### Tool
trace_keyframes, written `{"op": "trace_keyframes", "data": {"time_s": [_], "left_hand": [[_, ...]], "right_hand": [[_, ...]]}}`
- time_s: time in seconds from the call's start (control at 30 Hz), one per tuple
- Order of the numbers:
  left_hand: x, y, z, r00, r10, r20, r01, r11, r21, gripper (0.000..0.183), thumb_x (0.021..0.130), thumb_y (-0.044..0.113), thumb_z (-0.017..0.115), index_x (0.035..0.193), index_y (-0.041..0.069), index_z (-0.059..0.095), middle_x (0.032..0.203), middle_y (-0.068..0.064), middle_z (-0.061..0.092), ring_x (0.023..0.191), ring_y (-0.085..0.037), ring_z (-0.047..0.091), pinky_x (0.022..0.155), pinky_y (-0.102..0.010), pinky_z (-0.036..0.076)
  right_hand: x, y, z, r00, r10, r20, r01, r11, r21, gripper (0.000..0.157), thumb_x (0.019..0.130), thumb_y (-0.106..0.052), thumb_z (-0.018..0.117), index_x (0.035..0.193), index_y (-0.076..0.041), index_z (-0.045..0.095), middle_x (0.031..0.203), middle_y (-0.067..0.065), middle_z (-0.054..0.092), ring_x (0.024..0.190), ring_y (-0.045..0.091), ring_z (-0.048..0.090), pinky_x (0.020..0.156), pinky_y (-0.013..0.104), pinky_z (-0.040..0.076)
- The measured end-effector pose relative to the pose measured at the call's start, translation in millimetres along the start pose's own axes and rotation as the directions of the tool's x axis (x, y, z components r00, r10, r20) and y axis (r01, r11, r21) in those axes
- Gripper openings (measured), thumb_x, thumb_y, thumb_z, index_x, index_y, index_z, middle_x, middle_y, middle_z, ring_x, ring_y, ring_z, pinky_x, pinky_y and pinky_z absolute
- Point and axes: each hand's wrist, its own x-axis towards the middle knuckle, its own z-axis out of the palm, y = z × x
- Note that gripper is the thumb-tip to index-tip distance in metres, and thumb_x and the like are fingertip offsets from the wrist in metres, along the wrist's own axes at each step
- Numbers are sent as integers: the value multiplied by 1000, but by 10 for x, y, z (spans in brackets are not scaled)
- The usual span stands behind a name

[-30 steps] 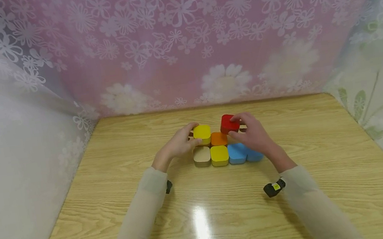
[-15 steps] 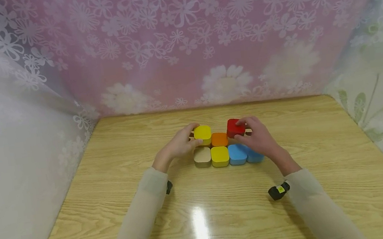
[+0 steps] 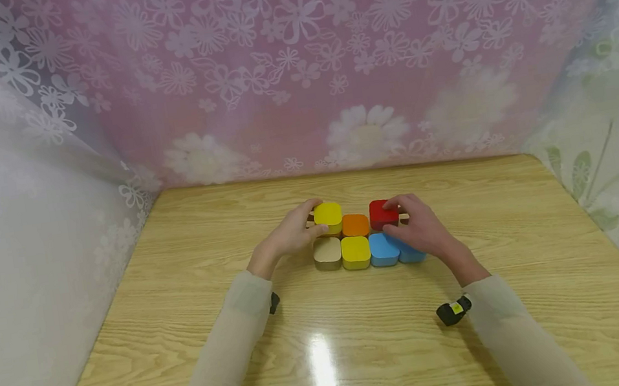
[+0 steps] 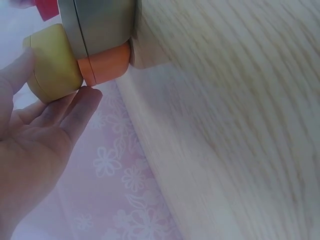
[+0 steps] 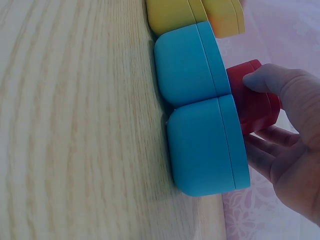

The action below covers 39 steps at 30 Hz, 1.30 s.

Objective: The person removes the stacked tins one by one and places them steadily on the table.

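Note:
Small rounded-square lidded boxes stand in two touching rows. The near row has a beige box [image 3: 327,254], a yellow box [image 3: 356,253] and two blue boxes [image 3: 384,249]. Behind them, my left hand [image 3: 291,229] grips a raised yellow box [image 3: 327,215] between thumb and fingers; an orange box [image 4: 107,65] is under it in the left wrist view. Another orange box [image 3: 355,225] sits to its right. My right hand [image 3: 422,227] holds a red box [image 3: 383,212] by its sides, behind and higher than the blue boxes [image 5: 207,145]. What lies under the red box is hidden.
The boxes stand on a wood-grain table [image 3: 251,370], toward its far edge. A pink flowered curtain [image 3: 273,93] hangs behind, with pale cloth [image 3: 30,256] at the sides. A black wrist camera [image 3: 453,311] is on the right wrist.
My right hand has moved the red box a little right and down toward the row. The left hand stays on the raised yellow box.

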Motion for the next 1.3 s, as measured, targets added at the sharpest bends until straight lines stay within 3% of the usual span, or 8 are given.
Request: {"op": "trace_keyframes", "data": {"time_s": [1.3], "left_hand": [[5, -20, 45, 1000, -12, -27, 13, 1000, 23, 64, 102, 24, 58, 154, 1, 27, 148, -15, 44, 130, -28, 51, 105, -39, 47]], "right_hand": [[43, 199, 43, 994, 32, 105, -34, 999, 17, 34, 96, -15, 67, 124, -2, 55, 129, 20, 54, 117, 39, 54, 102, 54, 47]]}}
